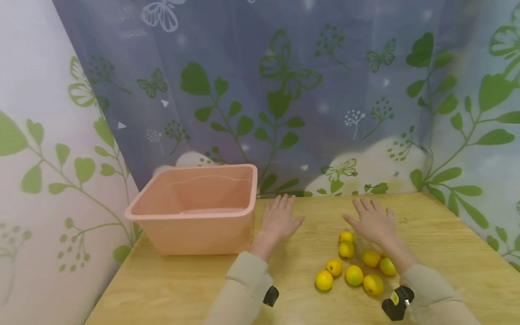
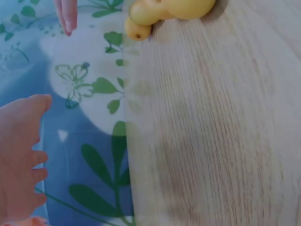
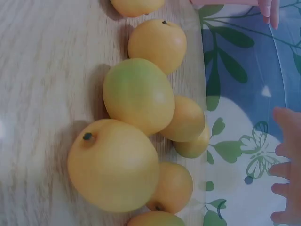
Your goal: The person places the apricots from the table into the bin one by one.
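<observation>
My left hand (image 1: 279,217) is held palm down over the table, fingers straight and thumb spread, just right of a pink plastic tub (image 1: 207,232). To the right, my right hand (image 1: 373,220) reaches forward in the same way, fingers spread. Neither hand holds anything. Several yellow fruits, perhaps lemons, lie loosely grouped below and left of the right hand; one is a greenish-yellow fruit (image 1: 354,275), another a plain yellow fruit (image 1: 323,280). In the right wrist view a large yellow fruit (image 3: 113,165) with a dark stem spot lies closest. The right forearm partly hides fruits at the group's right side.
The tub stands at the left of the wooden table (image 1: 292,280), its inside showing no contents. A blue and white curtain (image 1: 243,90) with green leaves and butterflies hangs behind the table's back edge. Dark wrist devices (image 1: 398,303) sit on both sleeves.
</observation>
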`<state>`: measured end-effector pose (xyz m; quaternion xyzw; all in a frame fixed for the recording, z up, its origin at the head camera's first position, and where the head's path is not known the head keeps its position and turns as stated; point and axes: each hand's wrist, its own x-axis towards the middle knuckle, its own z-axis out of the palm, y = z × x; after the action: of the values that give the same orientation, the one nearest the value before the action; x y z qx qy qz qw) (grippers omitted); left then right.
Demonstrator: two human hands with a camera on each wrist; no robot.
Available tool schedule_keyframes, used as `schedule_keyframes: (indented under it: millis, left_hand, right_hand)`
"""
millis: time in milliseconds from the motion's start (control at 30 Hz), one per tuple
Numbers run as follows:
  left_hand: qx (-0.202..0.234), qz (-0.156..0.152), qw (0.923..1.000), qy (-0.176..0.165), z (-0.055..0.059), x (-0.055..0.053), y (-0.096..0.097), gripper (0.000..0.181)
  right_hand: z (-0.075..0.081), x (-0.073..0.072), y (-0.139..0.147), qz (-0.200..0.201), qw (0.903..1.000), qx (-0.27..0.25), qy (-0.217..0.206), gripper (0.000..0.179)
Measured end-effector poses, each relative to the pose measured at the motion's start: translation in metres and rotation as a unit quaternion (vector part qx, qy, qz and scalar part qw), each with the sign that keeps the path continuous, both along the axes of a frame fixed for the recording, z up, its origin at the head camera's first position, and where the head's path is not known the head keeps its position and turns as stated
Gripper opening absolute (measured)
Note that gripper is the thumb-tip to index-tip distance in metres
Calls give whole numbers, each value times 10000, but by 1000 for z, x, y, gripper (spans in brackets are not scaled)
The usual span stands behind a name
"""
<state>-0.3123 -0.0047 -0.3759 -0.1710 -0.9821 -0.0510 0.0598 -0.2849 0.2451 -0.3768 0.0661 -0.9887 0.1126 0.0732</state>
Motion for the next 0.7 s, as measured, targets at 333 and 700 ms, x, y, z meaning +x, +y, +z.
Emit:
schedule_keyframes:
  millis: [333,700]
  left_hand:
    - [-167,-749,9881,1333,23,31,-8,46]
    - [-223,-996,9825,1559,56,68,-56,56]
  right_hand:
    - [-3,14,-2,313,9990,-21,317,57]
    - [-12,20,6,358,9988,111,306,50]
